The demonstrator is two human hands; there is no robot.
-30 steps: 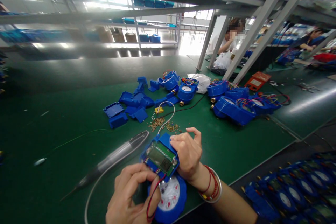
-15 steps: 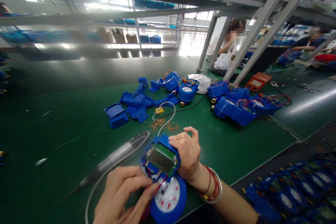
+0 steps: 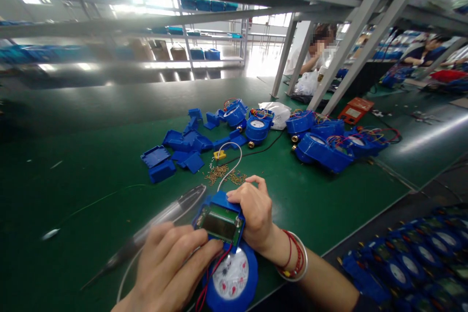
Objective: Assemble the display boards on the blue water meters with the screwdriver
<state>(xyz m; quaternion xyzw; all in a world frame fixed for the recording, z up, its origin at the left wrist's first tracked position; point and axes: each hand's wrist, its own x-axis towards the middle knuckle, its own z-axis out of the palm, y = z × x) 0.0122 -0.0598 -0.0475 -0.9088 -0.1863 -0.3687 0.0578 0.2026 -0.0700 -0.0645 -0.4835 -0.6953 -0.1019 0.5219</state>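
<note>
Where the meter lies: the meter [image 3: 237, 253] is at the lower centre of the frame, between both hands, its case towards the frame's middle and its round body at the bottom edge.
Dial: white, with small red pointers and a dark star-shaped wheel; the dial [image 3: 230, 278] faces up inside a blue ring.
Board: green, set in the open blue case; the board [image 3: 238, 229] carries a dark display [image 3: 219, 226] with a row of pins along its far edge.
Wires: red and black wires [image 3: 207, 278] run from the case's near edge down past the dial's left side.
Right hand: the right hand [image 3: 254, 214] grips the case at its upper right, fingers bent, the meter just to its left.
Left hand: the left hand [image 3: 164, 263] has its fingertips against the case's near-left edge, the meter to its right; whether it pinches the wires I cannot tell.
Screwdriver: the grey screwdriver [image 3: 171, 209] lies slantwise left of centre, partly behind the left hand.
Screws: brass-coloured screws [image 3: 216, 174] are scattered at centre, just beyond the case.
</note>
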